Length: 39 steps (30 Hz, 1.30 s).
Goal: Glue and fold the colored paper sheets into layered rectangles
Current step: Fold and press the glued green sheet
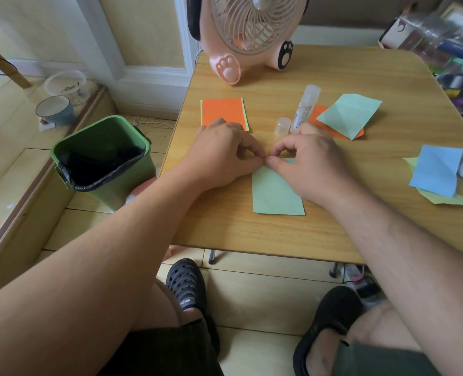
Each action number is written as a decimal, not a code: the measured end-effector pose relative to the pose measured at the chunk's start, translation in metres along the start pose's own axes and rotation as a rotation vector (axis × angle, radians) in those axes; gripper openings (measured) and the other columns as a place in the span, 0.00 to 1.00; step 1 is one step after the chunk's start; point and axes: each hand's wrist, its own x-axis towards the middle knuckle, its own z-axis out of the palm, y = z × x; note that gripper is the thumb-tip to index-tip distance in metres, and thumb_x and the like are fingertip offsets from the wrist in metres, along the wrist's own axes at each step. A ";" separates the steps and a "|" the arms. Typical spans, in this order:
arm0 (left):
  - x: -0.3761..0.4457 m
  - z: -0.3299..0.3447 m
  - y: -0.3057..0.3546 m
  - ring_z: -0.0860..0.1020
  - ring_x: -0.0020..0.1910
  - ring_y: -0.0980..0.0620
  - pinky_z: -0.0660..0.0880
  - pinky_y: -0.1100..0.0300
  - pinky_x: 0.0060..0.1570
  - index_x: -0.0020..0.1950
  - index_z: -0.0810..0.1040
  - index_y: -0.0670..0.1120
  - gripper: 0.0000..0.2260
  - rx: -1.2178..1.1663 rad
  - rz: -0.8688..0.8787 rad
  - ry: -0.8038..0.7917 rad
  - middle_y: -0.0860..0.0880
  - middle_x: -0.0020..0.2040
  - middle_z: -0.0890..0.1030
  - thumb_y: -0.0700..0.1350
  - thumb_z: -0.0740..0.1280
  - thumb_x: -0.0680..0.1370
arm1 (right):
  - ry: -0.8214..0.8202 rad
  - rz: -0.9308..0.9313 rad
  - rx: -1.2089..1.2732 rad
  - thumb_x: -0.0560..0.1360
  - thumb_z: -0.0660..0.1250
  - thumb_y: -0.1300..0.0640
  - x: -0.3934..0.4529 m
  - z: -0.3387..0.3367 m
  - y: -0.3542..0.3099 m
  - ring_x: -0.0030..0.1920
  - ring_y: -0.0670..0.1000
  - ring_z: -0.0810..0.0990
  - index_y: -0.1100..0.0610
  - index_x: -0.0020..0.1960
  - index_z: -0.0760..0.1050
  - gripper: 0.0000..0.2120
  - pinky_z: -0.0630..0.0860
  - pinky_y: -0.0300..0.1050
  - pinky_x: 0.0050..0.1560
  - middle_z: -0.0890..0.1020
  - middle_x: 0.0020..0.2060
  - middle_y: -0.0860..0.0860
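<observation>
Hands: left hand [222, 150], right hand [306, 158] pinch green paper [277, 194] | bin [103, 158]: black liner

Wooden table [252, 234] bears folded papers [277, 191], glue stick [304, 108], cap [282, 126], fan [252, 31].

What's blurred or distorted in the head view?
Head view: the clutter at top right is smeared by blur; wide-angle bending curves the table edges and stretches the forearms; light is soft and even, with no harsh glare; both hands and the green paper are sharp.
</observation>
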 end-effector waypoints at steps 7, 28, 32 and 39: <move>-0.001 0.000 -0.002 0.73 0.50 0.49 0.75 0.47 0.56 0.48 0.84 0.65 0.07 0.000 -0.018 -0.005 0.58 0.40 0.78 0.61 0.69 0.72 | -0.003 0.038 0.016 0.73 0.77 0.43 0.001 -0.005 0.009 0.57 0.52 0.75 0.43 0.42 0.83 0.06 0.76 0.55 0.59 0.75 0.48 0.44; 0.015 0.023 0.026 0.71 0.53 0.48 0.69 0.48 0.57 0.43 0.84 0.61 0.12 0.127 -0.195 0.126 0.58 0.41 0.80 0.67 0.70 0.70 | -0.001 0.138 0.055 0.71 0.78 0.46 0.000 -0.023 0.022 0.53 0.51 0.77 0.44 0.39 0.82 0.07 0.76 0.48 0.52 0.77 0.45 0.44; 0.015 0.027 0.035 0.66 0.52 0.50 0.62 0.51 0.51 0.41 0.81 0.61 0.14 0.168 -0.271 0.185 0.58 0.43 0.76 0.70 0.70 0.68 | 0.015 0.167 0.027 0.71 0.75 0.43 -0.002 -0.020 0.021 0.54 0.52 0.75 0.43 0.39 0.81 0.06 0.75 0.48 0.51 0.77 0.44 0.45; 0.010 0.013 0.025 0.67 0.53 0.48 0.60 0.51 0.49 0.41 0.80 0.61 0.13 0.152 -0.344 0.130 0.59 0.42 0.75 0.68 0.72 0.69 | 0.007 0.196 0.018 0.71 0.74 0.43 -0.001 -0.020 0.021 0.55 0.55 0.75 0.42 0.39 0.80 0.06 0.77 0.51 0.52 0.77 0.43 0.44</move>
